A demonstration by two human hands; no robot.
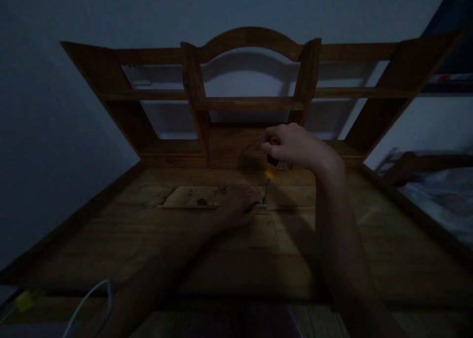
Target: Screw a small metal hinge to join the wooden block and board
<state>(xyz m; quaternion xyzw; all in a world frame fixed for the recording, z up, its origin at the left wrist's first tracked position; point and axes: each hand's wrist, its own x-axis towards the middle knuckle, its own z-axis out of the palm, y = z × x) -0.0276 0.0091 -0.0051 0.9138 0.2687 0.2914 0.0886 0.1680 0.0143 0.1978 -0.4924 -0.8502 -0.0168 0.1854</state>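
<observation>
Scene: dim room, wooden desk (111, 239) with a shelved hutch (251, 101) at the back against a pale wall.
Right hand (295, 146): raised above the desk, fingers wrapped tight round the top of a screwdriver (269, 176).
Screwdriver: yellow and black handle, held close to upright, thin shaft pointing down; tip meets a small bright metal piece (262, 206) at the front edge of a lighter wood panel (192, 196).
Metal piece: tiny and shiny, maybe a bracket or a screw plate, too dark and small to say which.
Left hand (238, 207): lies palm down on the desk, fingers curled loosely, fingertips just beside the metal piece and the screwdriver tip; seems to press on the panel edge, grips nothing that I can see.
Panel: pale rectangular board, flat on the desk top, between the hutch base and the hands; dark specks on it near its left half.
Small holes: two tiny dots in the desk surface just in front of the metal piece.
Thin wire (249, 148): curves along the hutch base, behind the right hand.
White cable (90, 298): loops at the lower left, near the desk's front edge, well apart from the hands.
Yellow object (24, 301): blurred, far lower left corner.
Right side: pale bedding (439, 200) beyond the desk edge, blurred.
</observation>
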